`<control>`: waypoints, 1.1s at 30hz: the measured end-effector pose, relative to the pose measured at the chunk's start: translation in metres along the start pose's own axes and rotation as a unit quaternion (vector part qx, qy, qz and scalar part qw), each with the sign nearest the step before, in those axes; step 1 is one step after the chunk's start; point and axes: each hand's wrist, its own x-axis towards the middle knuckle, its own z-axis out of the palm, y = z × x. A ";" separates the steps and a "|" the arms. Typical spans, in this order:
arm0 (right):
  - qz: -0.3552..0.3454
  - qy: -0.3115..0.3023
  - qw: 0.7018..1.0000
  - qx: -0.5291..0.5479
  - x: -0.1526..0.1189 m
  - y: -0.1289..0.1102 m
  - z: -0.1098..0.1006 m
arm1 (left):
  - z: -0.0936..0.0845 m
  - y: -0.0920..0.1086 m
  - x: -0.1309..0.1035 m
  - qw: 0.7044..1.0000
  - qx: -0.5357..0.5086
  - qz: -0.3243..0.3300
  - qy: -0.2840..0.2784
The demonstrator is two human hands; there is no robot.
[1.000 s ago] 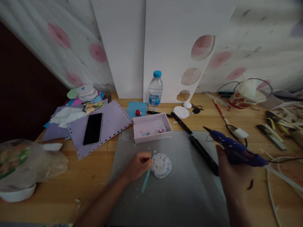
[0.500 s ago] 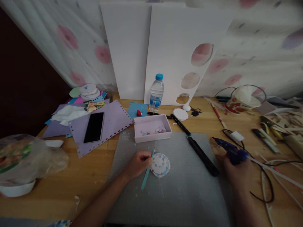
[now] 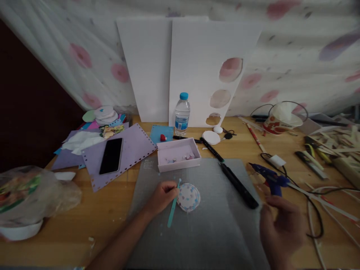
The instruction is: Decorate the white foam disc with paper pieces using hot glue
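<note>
My left hand (image 3: 163,197) pinches a thin teal stick (image 3: 172,213) with a narrow upper tip, tilted over the mat. Right beside its fingertips lies a round white disc (image 3: 189,197) covered with blue and greyish dots; whether the fingers touch it I cannot tell. My right hand (image 3: 282,228) is at the right edge of the mat, thumb and index finger apart, with nothing visible in it. Just beyond it rests a blue glue gun (image 3: 271,176), its nozzle pointing left and a long pale glue stick out of its back. The grey cutting mat (image 3: 213,240) lies underneath.
A pale pink box (image 3: 180,167) with small bits stands behind the disc, near a water bottle (image 3: 182,116). A black cutter-like tool (image 3: 239,185) lies on the mat's right. A phone (image 3: 111,155) rests on purple paper at left. Cables (image 3: 317,221) cross the right side.
My right hand has let go of the glue gun and drawn back toward me; the gun stays on the table. My left hand keeps its pinch on the teal stick.
</note>
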 end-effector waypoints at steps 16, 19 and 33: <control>-0.463 -0.258 0.833 0.161 0.005 -0.077 0.088 | 0.046 0.041 -0.015 0.983 -0.067 -0.039 0.165; -0.439 -0.237 0.848 0.179 0.004 -0.070 0.087 | 0.053 0.045 -0.013 0.987 -0.050 -0.033 0.149; 0.008 -0.167 0.927 0.336 0.015 -0.055 0.096 | 0.013 0.030 -0.022 0.945 0.294 0.137 0.046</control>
